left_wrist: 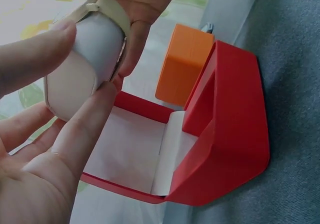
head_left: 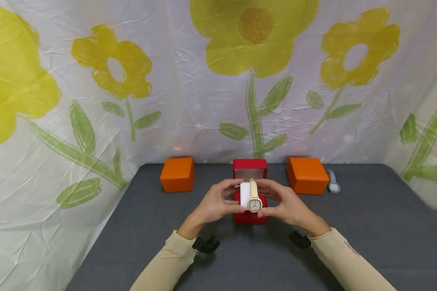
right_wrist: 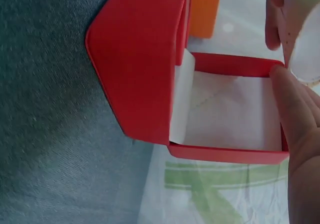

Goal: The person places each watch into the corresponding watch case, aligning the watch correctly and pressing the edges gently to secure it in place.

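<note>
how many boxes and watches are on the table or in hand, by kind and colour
orange boxes: 2, left one and right one
red box: 1, open
cream watch: 1, on a white cushion, held by left hand and right hand
grey watch: 1, on the table
total: 5, or 6 with the cushion

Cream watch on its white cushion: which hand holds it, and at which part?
Both hands hold it: left hand pinches the white cushion, right hand grips the cream watch side.
</note>
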The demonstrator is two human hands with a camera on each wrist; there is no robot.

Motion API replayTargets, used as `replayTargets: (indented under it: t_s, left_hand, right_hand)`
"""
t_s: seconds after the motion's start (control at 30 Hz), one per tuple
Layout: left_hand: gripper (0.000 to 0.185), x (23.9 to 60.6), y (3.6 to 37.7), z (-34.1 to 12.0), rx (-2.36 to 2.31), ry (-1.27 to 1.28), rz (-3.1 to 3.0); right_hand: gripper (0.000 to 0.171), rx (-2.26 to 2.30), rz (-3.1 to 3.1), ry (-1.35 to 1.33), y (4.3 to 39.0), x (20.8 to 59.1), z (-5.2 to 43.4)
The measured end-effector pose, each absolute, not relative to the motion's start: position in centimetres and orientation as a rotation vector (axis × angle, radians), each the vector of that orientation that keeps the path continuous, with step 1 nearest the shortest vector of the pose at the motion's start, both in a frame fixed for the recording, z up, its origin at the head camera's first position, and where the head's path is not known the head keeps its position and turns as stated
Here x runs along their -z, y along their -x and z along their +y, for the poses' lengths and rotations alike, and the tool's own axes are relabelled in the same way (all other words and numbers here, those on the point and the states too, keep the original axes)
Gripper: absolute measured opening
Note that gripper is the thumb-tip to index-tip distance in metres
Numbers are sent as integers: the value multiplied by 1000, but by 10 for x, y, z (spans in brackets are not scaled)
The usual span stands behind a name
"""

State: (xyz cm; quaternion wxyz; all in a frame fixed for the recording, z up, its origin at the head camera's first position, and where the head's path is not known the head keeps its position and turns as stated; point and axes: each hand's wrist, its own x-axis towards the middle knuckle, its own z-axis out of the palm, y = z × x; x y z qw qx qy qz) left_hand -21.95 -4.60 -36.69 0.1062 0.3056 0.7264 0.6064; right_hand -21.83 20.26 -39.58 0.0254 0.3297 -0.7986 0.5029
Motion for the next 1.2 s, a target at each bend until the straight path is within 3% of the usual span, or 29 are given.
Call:
replayTargets:
  t_s: [0.63, 0.9, 1.2]
  left_hand:
    - [68, 373, 217, -39, -1793, -921, 2088]
    - [68, 372, 216, -39, -1800, -855, 2131]
    - [67, 372, 213, -35, -1773, -963, 2151]
  right_hand:
    - [75, -1279, -2487, -1016, 217, 401, 196]
    - [45, -1047, -2305, -1180, 210, 396, 191]
    - [36, -1066, -2272, -1073, 210, 397, 188]
